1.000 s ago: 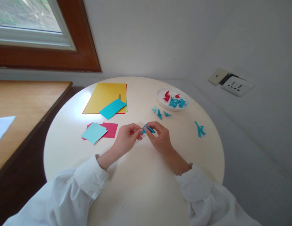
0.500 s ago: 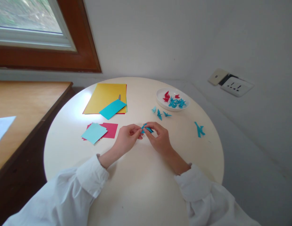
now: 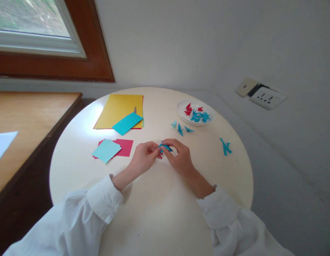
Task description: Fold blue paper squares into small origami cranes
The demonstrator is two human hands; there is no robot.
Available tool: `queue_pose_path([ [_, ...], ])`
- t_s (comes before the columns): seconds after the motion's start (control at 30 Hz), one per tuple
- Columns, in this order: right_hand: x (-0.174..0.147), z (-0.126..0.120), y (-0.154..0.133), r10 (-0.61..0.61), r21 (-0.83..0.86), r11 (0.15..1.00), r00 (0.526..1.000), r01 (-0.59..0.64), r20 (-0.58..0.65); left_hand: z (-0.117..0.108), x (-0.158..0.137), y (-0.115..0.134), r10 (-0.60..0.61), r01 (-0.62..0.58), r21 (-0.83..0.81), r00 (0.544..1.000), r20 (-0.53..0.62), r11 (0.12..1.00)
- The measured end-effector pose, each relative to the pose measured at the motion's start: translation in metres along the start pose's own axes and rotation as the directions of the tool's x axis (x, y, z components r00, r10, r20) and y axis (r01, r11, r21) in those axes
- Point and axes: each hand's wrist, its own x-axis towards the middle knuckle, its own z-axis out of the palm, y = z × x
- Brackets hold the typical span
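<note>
A small folded piece of blue origami paper [image 3: 167, 147] is pinched between my two hands above the middle of the round table. My left hand [image 3: 146, 155] grips its left end with thumb and fingertips. From the other side, my right hand [image 3: 181, 156] has thumb and index finger closed on it, and these fingers cover part of the folds. Just beyond the hands lie blue paper cranes [image 3: 180, 129] and a pale one [image 3: 173, 124]. Behind them a white plate [image 3: 179, 114] bears several small red and blue folded cranes.
Pale and pink paper squares [image 3: 107, 150] lie at the left of the table. Further back are yellow sheets [image 3: 111, 110], a blue paper rectangle [image 3: 127, 123] and a partly covered metal tool [image 3: 135, 110]. Blue paper scraps [image 3: 225, 146] lie at right, near the wall socket [image 3: 267, 97].
My fingers have shifted very slightly on the blue paper, and its visible folds look a little different. Everything else stays where it was.
</note>
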Motion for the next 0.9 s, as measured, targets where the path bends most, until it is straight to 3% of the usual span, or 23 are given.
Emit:
queue_pose_path([
  [0.37,-0.0002,0.0005,-0.0010,0.004,-0.017,1.000,1.000,-0.004,-0.001,0.0012,0.0014,-0.0046,-0.015,0.015,-0.044,1.000,0.007,0.999],
  [0.7,0.0018,0.0013,0.0017,-0.072,-0.046,0.996,0.997,0.072,-0.002,0.0008,0.0020,-0.0056,0.015,-0.013,0.040,0.998,-0.065,0.999],
  [0.9,0.0030,-0.0014,0.0016,-0.020,-0.106,0.994,1.000,0.022,0.019,-0.0007,0.0022,-0.0030,0.057,-0.040,0.154,0.992,-0.109,0.987],
])
